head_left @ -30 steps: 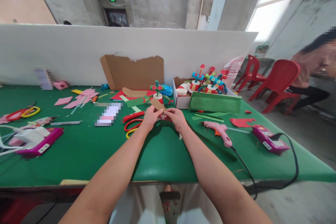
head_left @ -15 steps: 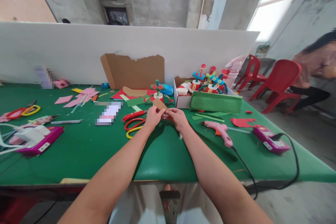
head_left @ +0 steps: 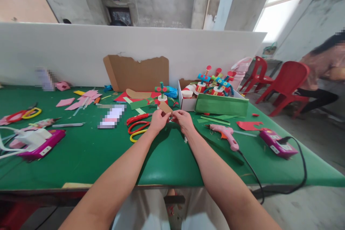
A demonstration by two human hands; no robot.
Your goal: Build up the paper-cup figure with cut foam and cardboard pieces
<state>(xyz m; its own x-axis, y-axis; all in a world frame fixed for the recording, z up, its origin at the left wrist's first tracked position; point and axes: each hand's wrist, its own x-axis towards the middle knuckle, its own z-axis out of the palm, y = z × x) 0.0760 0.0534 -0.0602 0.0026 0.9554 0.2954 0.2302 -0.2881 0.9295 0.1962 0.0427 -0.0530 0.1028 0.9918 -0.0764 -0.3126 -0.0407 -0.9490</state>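
A small piece of brown cardboard (head_left: 165, 107) is pinched in my left hand (head_left: 159, 120), between thumb and fingers. My right hand (head_left: 183, 120) is closed at the cardboard's near right end, fingertips almost meeting those of the left. Whether it grips the cardboard's edge or a smaller bit is hard to see. Just behind the hands stands a paper figure (head_left: 162, 95) with a green spring neck and red round eyes. Red-handled pliers (head_left: 138, 118) and scissors (head_left: 138, 131) with red and yellow handles lie left of my left hand.
A pink glue gun (head_left: 225, 136) lies to the right, its cord running off the table edge. Purple power strips (head_left: 279, 143) sit at both sides. A box (head_left: 188, 104) of similar figures stands behind. Pink paper pieces (head_left: 84, 100) lie left. A person sits by red chairs (head_left: 287, 79).
The cardboard piece has shifted and turned very slightly between my fingers. Both hands stay in nearly the same place.
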